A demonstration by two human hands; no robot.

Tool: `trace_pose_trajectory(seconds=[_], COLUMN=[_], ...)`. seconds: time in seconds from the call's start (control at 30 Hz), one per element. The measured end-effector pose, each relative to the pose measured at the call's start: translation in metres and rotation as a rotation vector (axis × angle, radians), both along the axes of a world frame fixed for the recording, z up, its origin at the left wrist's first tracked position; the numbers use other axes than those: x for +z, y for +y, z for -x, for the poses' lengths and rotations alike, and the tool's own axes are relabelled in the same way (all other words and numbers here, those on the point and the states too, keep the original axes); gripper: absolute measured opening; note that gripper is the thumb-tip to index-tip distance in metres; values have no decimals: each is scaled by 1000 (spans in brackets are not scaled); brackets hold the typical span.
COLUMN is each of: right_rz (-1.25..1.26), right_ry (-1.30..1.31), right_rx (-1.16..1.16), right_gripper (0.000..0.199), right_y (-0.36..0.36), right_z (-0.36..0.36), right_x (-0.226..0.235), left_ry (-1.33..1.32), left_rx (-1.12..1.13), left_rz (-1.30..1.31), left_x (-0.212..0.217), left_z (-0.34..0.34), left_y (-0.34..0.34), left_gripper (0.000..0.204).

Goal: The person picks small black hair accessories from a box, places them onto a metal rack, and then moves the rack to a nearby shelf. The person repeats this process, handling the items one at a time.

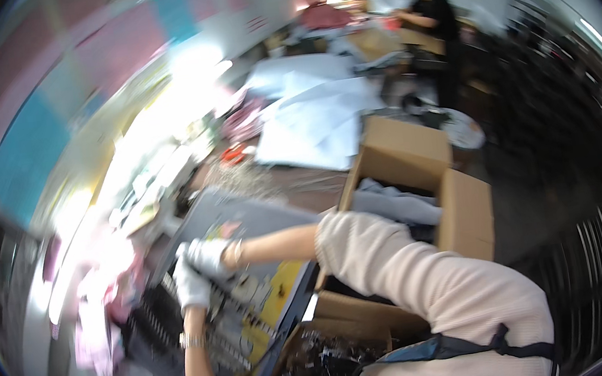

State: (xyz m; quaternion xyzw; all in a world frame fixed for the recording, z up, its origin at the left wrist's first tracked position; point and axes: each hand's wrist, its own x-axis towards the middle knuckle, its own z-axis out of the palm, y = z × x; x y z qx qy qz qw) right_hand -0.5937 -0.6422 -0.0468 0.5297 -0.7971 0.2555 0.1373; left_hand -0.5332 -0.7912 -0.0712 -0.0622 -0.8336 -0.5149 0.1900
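The picture is smeared by motion. Both my hands wear white gloves and meet over a grey work surface (259,215) with a yellow panel (283,288). My left hand (191,285) comes up from the lower edge, with a bracelet at its wrist. My right hand (208,255) reaches in from the right on a cream sleeve (401,266) and lies just above the left hand, touching it. Small metal parts (243,300) lie right beside the hands. The blur hides whether either hand holds anything.
An open cardboard box (462,213) stands at the right, holding grey-white material. A second box (323,366) with dark small parts is at the bottom. Pink cloth (99,318) lies left. White sheets (315,118) cover the far table. A person in black (434,14) stands at the back.
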Motion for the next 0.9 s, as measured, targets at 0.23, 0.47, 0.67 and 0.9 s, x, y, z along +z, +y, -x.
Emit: trace_pose_trajectory(seconds=[0.23,0.47,0.67,0.9], right_rz=[42,-41,46,543], right_ry=[-357,-170,-24,-619], right_rx=[-106,-295,-308,-325], right_gripper=[50,27,18,30], right_y=[-12,-21,-42,-42], right_z=[5,-12,-37,-10], right_x=[1,4,10,-49], left_ry=[-163,-335,-311,-668], left_rx=[59,189,197,211], left_rz=[353,608,166,-375], left_x=[-5,33,-23,10], left_z=[-4,-24,-31,-35], left_y=[-21,8,-42,8], left_gripper=[53,39,30,13])
